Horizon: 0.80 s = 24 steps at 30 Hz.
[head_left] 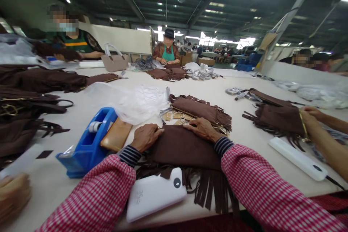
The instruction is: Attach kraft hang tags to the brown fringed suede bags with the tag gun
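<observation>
A dark brown suede-like pouch with long fringes lies flat in front of me, its fringed edge toward the table's near side. My left hand has its fingers closed on the pouch's upper left corner. At the upper right edge, my right hand grips the pouch between fingers and thumb; the fingertips are partly hidden. Another fringed brown pouch with a gold zip lies just beyond, with tan tags beside it. Close to the near edge, a white handheld device with a round dark button partly underlies the fringes.
Left of my hands stand a blue tape dispenser and a tan wallet-like item. Crumpled clear plastic lies behind. Brown bags crowd the left. At right, a co-worker's hands hold a fringed pouch near a white corded device.
</observation>
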Available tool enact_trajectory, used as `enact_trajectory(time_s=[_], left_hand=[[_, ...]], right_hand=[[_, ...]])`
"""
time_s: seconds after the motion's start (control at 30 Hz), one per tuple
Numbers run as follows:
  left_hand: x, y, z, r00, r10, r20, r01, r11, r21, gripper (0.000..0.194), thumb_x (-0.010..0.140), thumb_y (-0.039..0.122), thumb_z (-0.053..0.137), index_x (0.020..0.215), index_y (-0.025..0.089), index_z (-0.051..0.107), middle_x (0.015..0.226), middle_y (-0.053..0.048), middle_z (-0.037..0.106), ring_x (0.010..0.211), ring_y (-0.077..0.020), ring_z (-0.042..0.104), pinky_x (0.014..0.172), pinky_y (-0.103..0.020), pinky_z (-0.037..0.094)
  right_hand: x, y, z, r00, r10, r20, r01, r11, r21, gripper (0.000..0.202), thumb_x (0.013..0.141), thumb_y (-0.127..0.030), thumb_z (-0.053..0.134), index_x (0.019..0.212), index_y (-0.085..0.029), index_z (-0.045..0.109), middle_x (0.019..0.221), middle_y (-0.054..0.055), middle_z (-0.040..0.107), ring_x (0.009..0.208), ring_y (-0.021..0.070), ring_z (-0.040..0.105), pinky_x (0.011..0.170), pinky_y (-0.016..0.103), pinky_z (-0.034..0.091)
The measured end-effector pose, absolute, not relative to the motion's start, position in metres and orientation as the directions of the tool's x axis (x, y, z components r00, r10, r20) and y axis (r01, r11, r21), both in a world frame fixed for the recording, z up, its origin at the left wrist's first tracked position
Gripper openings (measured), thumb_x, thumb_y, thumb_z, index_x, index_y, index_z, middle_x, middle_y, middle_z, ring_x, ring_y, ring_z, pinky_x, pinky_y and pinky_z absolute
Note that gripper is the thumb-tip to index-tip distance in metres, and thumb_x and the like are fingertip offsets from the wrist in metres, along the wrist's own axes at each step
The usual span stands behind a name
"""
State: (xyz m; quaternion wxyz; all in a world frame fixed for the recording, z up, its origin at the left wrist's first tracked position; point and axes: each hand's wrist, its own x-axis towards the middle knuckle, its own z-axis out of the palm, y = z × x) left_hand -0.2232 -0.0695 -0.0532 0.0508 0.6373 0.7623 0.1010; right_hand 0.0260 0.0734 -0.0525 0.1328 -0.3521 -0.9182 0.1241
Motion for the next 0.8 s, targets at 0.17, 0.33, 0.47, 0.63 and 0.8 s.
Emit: enact_trajectory(time_s=[0.17, 0.33, 0.47, 0.63, 0.8], left_hand=[[-0.209, -0.065, -0.066, -0.228, 0.971, 0.077, 0.956, 0.208, 0.208, 0.038, 0.101, 0.049, 0.039, 0.111, 0.019, 0.061, 0.105, -0.012, 0.074, 0.103, -0.0278, 0.068, 0.080, -0.033, 0.044], [-0.202, -0.068, -0.073, -0.270, 0.960, 0.074, 0.950, 0.252, 0.186, 0.035, 0.102, 0.048, 0.036, 0.115, 0.020, 0.053, 0.100, -0.012, 0.075, 0.096, -0.0293, 0.070, 0.075, -0.034, 0.044], [-0.206, -0.067, -0.076, -0.299, 0.952, 0.065, 0.949, 0.289, 0.130, 0.041, 0.100, 0.056, 0.035, 0.101, 0.022, 0.058, 0.093, -0.011, 0.074, 0.091, -0.0304, 0.070, 0.072, -0.034, 0.043], [-0.211, -0.063, -0.079, -0.244, 0.966, 0.082, 0.923, 0.206, 0.325, 0.034, 0.097, 0.049, 0.042, 0.086, 0.022, 0.060, 0.085, -0.008, 0.072, 0.087, -0.0273, 0.067, 0.072, -0.033, 0.040], [-0.214, -0.066, -0.078, -0.300, 0.951, 0.074, 0.732, 0.180, 0.657, 0.037, 0.089, 0.055, 0.050, 0.077, 0.022, 0.061, 0.072, -0.003, 0.066, 0.073, -0.0228, 0.061, 0.065, -0.031, 0.038]], right_hand=[[0.028, 0.062, -0.055, -0.751, 0.655, 0.084, 0.592, 0.724, -0.355, 0.047, 0.102, -0.056, 0.046, 0.092, -0.019, 0.074, 0.090, 0.005, 0.072, 0.081, 0.0187, 0.064, 0.068, 0.026, 0.039], [0.038, 0.051, -0.055, -0.741, 0.652, 0.158, 0.618, 0.755, -0.220, 0.033, 0.102, -0.046, 0.054, 0.101, -0.018, 0.071, 0.101, 0.009, 0.070, 0.094, 0.0208, 0.061, 0.082, 0.029, 0.042], [0.071, 0.076, -0.030, -0.621, 0.709, 0.335, 0.630, 0.705, -0.325, 0.019, 0.097, -0.028, 0.058, 0.094, -0.018, 0.073, 0.099, 0.006, 0.070, 0.093, 0.0192, 0.060, 0.084, 0.029, 0.043], [0.098, 0.114, -0.013, -0.535, 0.788, 0.306, 0.657, 0.615, -0.435, 0.017, 0.085, -0.016, 0.057, 0.079, -0.015, 0.073, 0.080, 0.003, 0.070, 0.076, 0.0170, 0.061, 0.071, 0.026, 0.043], [0.073, 0.117, -0.034, -0.628, 0.750, 0.206, 0.597, 0.634, -0.492, 0.016, 0.083, -0.017, 0.059, 0.078, -0.015, 0.074, 0.079, 0.003, 0.072, 0.075, 0.0167, 0.064, 0.069, 0.025, 0.044]])
